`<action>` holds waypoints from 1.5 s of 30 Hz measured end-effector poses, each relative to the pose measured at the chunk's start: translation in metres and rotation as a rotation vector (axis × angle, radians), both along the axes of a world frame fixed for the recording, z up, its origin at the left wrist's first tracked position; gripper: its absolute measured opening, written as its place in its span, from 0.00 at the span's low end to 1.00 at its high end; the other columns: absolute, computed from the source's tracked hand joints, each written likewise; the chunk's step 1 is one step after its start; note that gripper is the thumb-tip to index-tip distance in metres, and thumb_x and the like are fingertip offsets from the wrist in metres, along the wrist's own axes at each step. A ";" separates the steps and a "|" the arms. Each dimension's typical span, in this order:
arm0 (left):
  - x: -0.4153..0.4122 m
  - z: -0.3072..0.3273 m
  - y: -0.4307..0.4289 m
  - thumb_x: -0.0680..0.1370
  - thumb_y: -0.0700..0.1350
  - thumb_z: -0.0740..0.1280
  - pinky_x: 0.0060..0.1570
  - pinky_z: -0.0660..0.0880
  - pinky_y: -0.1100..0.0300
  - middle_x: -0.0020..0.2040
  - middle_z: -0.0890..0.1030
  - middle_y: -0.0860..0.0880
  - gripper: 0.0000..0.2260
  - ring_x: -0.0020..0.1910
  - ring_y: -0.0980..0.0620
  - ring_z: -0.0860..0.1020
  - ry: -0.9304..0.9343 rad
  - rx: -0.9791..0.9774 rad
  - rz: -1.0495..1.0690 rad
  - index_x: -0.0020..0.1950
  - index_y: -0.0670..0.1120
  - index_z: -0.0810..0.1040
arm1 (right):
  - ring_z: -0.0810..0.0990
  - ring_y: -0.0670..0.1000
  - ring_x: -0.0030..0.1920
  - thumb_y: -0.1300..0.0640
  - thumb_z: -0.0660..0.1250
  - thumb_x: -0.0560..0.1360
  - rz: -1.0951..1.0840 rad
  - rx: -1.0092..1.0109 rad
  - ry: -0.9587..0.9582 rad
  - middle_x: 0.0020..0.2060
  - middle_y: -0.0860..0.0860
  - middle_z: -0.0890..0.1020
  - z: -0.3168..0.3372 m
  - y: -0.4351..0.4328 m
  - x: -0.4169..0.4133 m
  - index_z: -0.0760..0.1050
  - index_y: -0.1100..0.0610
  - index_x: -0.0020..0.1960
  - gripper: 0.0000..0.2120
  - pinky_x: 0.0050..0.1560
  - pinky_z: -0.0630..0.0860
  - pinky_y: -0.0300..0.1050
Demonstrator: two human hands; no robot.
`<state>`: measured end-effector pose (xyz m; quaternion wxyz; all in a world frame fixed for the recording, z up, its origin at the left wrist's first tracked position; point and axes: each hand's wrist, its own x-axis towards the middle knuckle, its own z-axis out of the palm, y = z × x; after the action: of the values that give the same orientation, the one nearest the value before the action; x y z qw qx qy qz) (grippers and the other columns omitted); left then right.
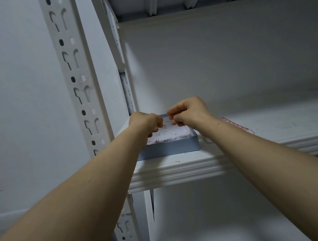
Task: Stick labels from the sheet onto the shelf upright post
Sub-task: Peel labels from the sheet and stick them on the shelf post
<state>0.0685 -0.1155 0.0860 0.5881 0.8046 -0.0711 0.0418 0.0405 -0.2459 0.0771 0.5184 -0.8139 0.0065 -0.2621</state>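
While the label sheet (168,134) rests on a blue-grey box (169,149) | left hand (144,123) curled, steadying it | right hand (190,112) pinching its far edge, probably peeling one | slotted upright post (78,80) stands just left

Matt white metal post (79,83); paper sheet (167,134); perhaps plastic tray (169,149).

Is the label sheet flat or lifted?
Flat where visible: the sheet lies on the blue box; left hand and right hand hide its far end.
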 end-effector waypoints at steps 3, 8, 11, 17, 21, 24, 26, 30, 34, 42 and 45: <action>-0.002 -0.001 0.001 0.73 0.38 0.69 0.31 0.67 0.63 0.35 0.80 0.46 0.03 0.32 0.52 0.73 -0.064 0.021 -0.014 0.42 0.39 0.81 | 0.79 0.47 0.33 0.70 0.68 0.71 0.009 -0.027 -0.016 0.33 0.51 0.81 -0.002 -0.002 0.000 0.82 0.62 0.50 0.10 0.43 0.77 0.43; -0.005 -0.005 0.000 0.75 0.30 0.59 0.38 0.72 0.62 0.41 0.83 0.46 0.14 0.38 0.50 0.76 -0.176 0.118 -0.010 0.47 0.43 0.82 | 0.82 0.49 0.48 0.69 0.68 0.70 -0.002 -0.205 -0.016 0.42 0.51 0.84 -0.004 0.001 -0.006 0.84 0.55 0.48 0.12 0.54 0.78 0.45; -0.020 -0.004 -0.001 0.77 0.46 0.59 0.42 0.75 0.57 0.41 0.81 0.44 0.12 0.42 0.44 0.78 -0.230 0.296 0.007 0.41 0.44 0.79 | 0.81 0.51 0.52 0.68 0.60 0.72 -0.066 -0.415 0.009 0.48 0.50 0.84 -0.002 0.007 -0.013 0.83 0.52 0.50 0.18 0.51 0.76 0.43; -0.053 -0.044 0.030 0.77 0.51 0.57 0.64 0.61 0.55 0.65 0.73 0.48 0.20 0.66 0.51 0.65 -0.860 0.383 0.198 0.66 0.47 0.74 | 0.79 0.52 0.55 0.56 0.64 0.76 -0.084 -0.460 -0.149 0.55 0.52 0.82 -0.006 0.035 -0.032 0.76 0.55 0.63 0.16 0.59 0.74 0.47; -0.069 -0.091 0.073 0.75 0.46 0.58 0.62 0.60 0.62 0.60 0.68 0.47 0.17 0.60 0.55 0.64 -1.074 0.054 0.317 0.64 0.50 0.72 | 0.80 0.48 0.47 0.59 0.66 0.75 0.005 -0.371 -0.317 0.50 0.52 0.83 -0.026 0.069 -0.049 0.80 0.58 0.56 0.10 0.54 0.77 0.47; -0.067 -0.099 0.104 0.79 0.46 0.57 0.65 0.66 0.57 0.60 0.66 0.49 0.13 0.58 0.52 0.68 -0.694 -0.232 0.369 0.64 0.51 0.70 | 0.79 0.49 0.48 0.57 0.68 0.74 -0.032 -0.409 -0.428 0.47 0.51 0.83 -0.048 0.090 -0.052 0.81 0.57 0.51 0.08 0.56 0.75 0.51; -0.059 -0.096 0.122 0.82 0.48 0.56 0.66 0.69 0.54 0.58 0.74 0.49 0.10 0.58 0.51 0.73 -0.358 -0.406 0.303 0.60 0.50 0.73 | 0.78 0.53 0.52 0.53 0.68 0.72 -0.102 -0.528 -0.530 0.48 0.51 0.82 -0.060 0.102 -0.051 0.80 0.56 0.50 0.10 0.64 0.69 0.54; -0.050 -0.087 0.139 0.83 0.53 0.52 0.62 0.72 0.57 0.54 0.83 0.49 0.19 0.56 0.53 0.80 -0.133 -0.497 -0.030 0.57 0.47 0.80 | 0.74 0.53 0.56 0.51 0.66 0.71 -0.148 -0.707 -0.661 0.55 0.56 0.78 -0.073 0.122 -0.046 0.75 0.61 0.58 0.20 0.58 0.71 0.46; -0.043 -0.081 0.146 0.82 0.55 0.51 0.59 0.73 0.54 0.52 0.81 0.45 0.22 0.51 0.49 0.78 -0.046 -0.559 -0.198 0.59 0.45 0.80 | 0.75 0.51 0.52 0.56 0.73 0.69 -0.073 -0.610 -0.480 0.56 0.55 0.72 -0.075 0.140 -0.044 0.70 0.60 0.59 0.22 0.46 0.77 0.45; -0.031 -0.107 0.143 0.83 0.56 0.47 0.65 0.70 0.59 0.60 0.81 0.53 0.22 0.60 0.58 0.78 -0.056 -0.416 -0.329 0.65 0.51 0.76 | 0.73 0.45 0.59 0.61 0.70 0.66 0.022 -0.070 -0.168 0.58 0.47 0.70 -0.075 0.164 -0.041 0.64 0.53 0.69 0.33 0.61 0.74 0.45; -0.027 -0.112 0.139 0.82 0.60 0.47 0.66 0.68 0.58 0.62 0.79 0.55 0.23 0.62 0.58 0.76 -0.095 -0.403 -0.273 0.64 0.54 0.76 | 0.77 0.49 0.56 0.56 0.67 0.64 -0.003 -0.055 -0.163 0.56 0.49 0.78 -0.078 0.172 -0.037 0.72 0.52 0.62 0.26 0.58 0.76 0.50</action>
<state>0.0412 0.0231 -0.0264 0.7328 0.6511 -0.1971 0.0132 0.0034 -0.0741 -0.0006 0.4943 -0.8039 -0.0417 -0.3281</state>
